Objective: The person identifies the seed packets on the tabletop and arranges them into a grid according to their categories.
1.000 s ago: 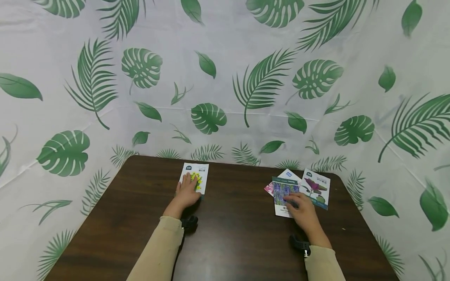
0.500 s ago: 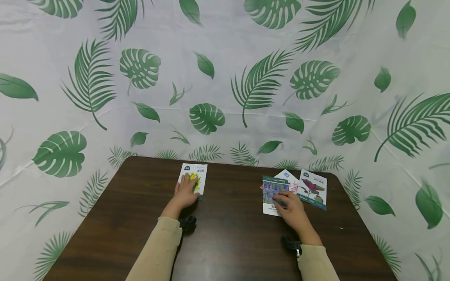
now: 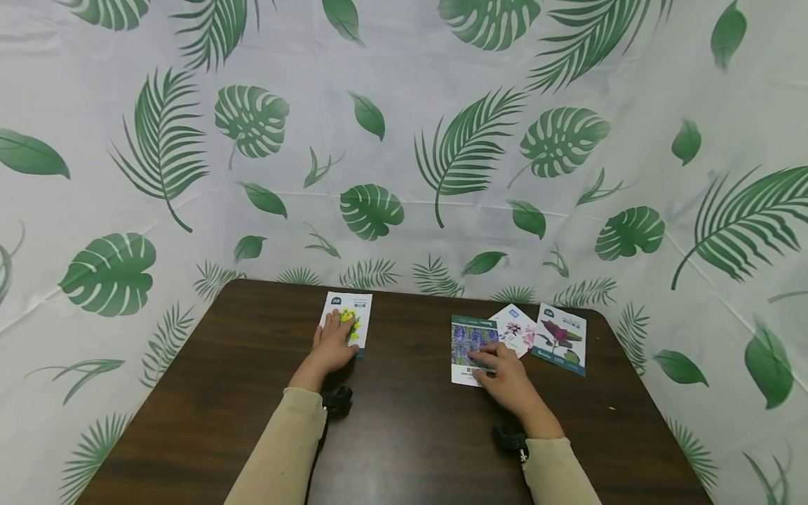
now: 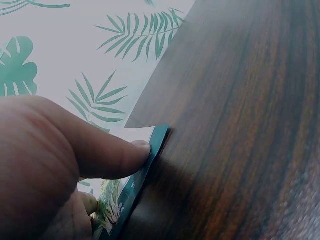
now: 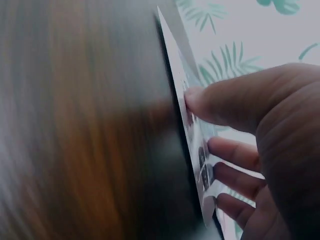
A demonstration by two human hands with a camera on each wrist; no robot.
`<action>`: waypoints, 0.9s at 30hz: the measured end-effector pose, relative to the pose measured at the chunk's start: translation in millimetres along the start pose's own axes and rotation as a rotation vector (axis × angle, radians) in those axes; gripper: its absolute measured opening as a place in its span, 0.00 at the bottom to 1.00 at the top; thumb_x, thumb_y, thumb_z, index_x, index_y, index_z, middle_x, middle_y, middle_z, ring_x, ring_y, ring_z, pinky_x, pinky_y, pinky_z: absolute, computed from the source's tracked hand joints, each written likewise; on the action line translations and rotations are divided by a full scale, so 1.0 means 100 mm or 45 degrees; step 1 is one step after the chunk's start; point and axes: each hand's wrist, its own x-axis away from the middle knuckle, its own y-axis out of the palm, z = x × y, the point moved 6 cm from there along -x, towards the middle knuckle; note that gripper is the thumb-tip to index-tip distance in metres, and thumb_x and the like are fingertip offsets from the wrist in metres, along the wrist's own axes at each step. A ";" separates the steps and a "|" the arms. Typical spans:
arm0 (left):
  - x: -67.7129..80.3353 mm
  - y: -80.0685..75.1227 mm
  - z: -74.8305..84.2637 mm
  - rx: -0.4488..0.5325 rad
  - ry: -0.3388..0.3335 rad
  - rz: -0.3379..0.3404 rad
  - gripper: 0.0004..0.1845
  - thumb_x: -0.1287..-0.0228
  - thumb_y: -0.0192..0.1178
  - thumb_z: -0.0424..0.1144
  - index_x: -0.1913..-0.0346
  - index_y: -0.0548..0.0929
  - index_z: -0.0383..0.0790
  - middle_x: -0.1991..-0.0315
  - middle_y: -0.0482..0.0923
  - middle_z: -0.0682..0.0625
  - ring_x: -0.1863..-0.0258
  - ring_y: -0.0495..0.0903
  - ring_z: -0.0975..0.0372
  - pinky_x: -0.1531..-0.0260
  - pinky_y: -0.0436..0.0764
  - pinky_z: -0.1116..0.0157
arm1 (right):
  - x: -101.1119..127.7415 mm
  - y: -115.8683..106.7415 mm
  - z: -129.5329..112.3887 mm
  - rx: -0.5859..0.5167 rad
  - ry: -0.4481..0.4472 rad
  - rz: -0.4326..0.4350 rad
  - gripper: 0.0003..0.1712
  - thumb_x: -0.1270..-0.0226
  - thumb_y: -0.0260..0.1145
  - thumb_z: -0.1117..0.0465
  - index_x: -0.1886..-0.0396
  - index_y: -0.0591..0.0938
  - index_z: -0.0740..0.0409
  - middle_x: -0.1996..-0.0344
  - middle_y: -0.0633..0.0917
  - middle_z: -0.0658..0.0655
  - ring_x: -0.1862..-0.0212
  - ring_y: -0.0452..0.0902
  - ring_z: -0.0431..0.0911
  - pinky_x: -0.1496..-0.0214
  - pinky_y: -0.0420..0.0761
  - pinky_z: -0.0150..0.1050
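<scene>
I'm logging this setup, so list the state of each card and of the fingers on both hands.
Yellow card: picture side up on the table, partly covered.
Lavender card: picture side up, partly covered.
Pink card: picture side up, partly under the lavender card.
Maroon card: picture side up, clear of both hands.
Left fingers: resting on the yellow card.
Right fingers: touching the lavender card.
</scene>
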 end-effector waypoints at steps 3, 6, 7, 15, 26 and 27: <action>0.00 0.00 -0.01 0.008 0.004 -0.003 0.39 0.23 0.63 0.38 0.14 0.63 0.37 0.11 0.33 0.29 0.10 0.31 0.37 0.14 0.35 0.35 | -0.03 0.04 -0.10 -0.008 -0.004 -0.043 0.23 0.32 0.78 0.66 0.37 0.90 0.58 0.42 0.84 0.67 0.40 0.80 0.66 0.40 0.80 0.65; 0.00 0.00 -0.02 0.026 0.008 -0.005 0.39 0.22 0.64 0.39 0.14 0.63 0.38 0.11 0.32 0.30 0.10 0.30 0.38 0.13 0.34 0.36 | -0.05 0.07 -0.17 0.004 0.002 -0.064 0.24 0.31 0.78 0.66 0.36 0.90 0.58 0.41 0.84 0.67 0.41 0.82 0.64 0.41 0.82 0.63; -0.01 -0.01 -0.01 0.035 0.017 -0.002 0.38 0.22 0.64 0.39 0.14 0.63 0.38 0.11 0.32 0.30 0.10 0.30 0.38 0.13 0.34 0.36 | -0.06 0.08 -0.20 0.001 0.010 -0.072 0.24 0.31 0.78 0.66 0.36 0.90 0.57 0.41 0.84 0.67 0.40 0.82 0.64 0.41 0.82 0.63; 0.02 -0.03 0.00 0.043 0.035 0.012 0.37 0.22 0.65 0.38 0.15 0.65 0.37 0.11 0.34 0.29 0.10 0.32 0.37 0.14 0.36 0.35 | -0.06 0.19 -0.42 0.000 0.044 -0.132 0.26 0.29 0.75 0.67 0.32 0.87 0.59 0.37 0.82 0.69 0.38 0.81 0.65 0.40 0.83 0.62; 0.00 -0.04 -0.01 0.019 0.022 -0.004 0.38 0.22 0.66 0.38 0.15 0.64 0.37 0.11 0.35 0.29 0.10 0.31 0.37 0.14 0.36 0.35 | -0.25 0.41 -0.57 -0.017 0.057 -0.178 0.27 0.27 0.75 0.64 0.29 0.86 0.55 0.33 0.82 0.67 0.37 0.80 0.61 0.48 0.79 0.51; -0.01 -0.04 -0.01 0.018 0.023 -0.006 0.38 0.22 0.66 0.38 0.15 0.65 0.37 0.11 0.35 0.29 0.10 0.32 0.37 0.14 0.36 0.34 | -0.27 0.42 -0.57 -0.029 0.061 -0.183 0.27 0.26 0.75 0.64 0.29 0.85 0.55 0.32 0.82 0.67 0.36 0.80 0.61 0.47 0.78 0.51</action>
